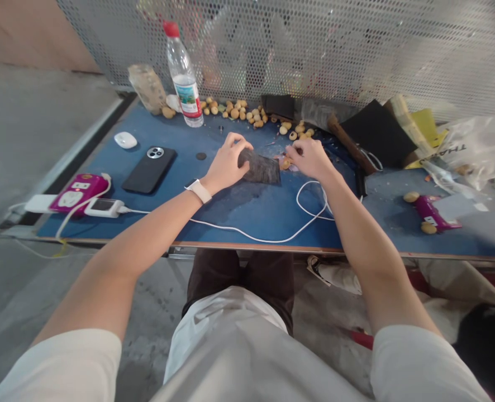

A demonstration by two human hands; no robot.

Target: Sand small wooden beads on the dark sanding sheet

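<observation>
Pale sleeves [58, 363] lie nearest, and beyond them a dark, rough block [259, 168] is pressed onto a blue workbench [239, 209] by the curled left hand [227, 163], seemingly to steady it, while a small tan seed [286, 163] appears pinched by the right hand [308, 159] just beside it.

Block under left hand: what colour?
The block looks mottled dark grey; head view shows it best.
</observation>
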